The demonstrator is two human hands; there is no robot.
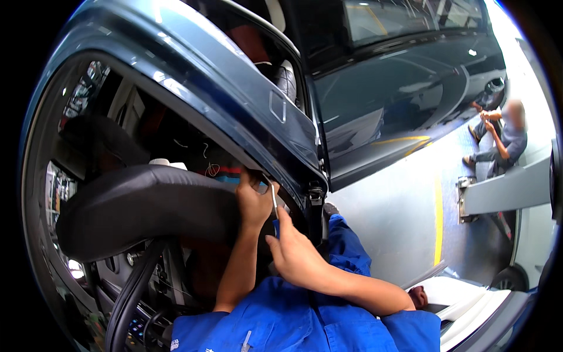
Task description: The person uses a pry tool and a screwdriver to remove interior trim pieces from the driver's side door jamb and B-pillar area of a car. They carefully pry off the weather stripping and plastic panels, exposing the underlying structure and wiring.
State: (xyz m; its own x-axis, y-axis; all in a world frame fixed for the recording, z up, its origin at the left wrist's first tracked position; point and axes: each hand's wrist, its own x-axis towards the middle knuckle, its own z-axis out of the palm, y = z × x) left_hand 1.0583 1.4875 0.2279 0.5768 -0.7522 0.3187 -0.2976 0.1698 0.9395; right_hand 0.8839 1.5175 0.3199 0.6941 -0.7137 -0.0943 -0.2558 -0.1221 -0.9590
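My right hand (296, 252) is closed around the blue handle of a slim metal-shafted tool (274, 202); its exact kind is hard to tell. The shaft points up toward the inner edge of the car's door pillar (308, 196). My left hand (253, 205) is beside the shaft's tip, fingers bent in against the dark edge of the opening. What those fingers grip is hidden. Just left of this hand is a black car seat (146, 205). Thin pale wire (212, 169) lies in a loop beyond it, near a red and blue patch.
An open dark car door (404, 94) stands at upper right. The body frame (229, 82) arches over from the left. On the right, a person (507, 141) sits low beside a grey lift arm (510, 188). A yellow line (438, 217) crosses the floor (381, 217).
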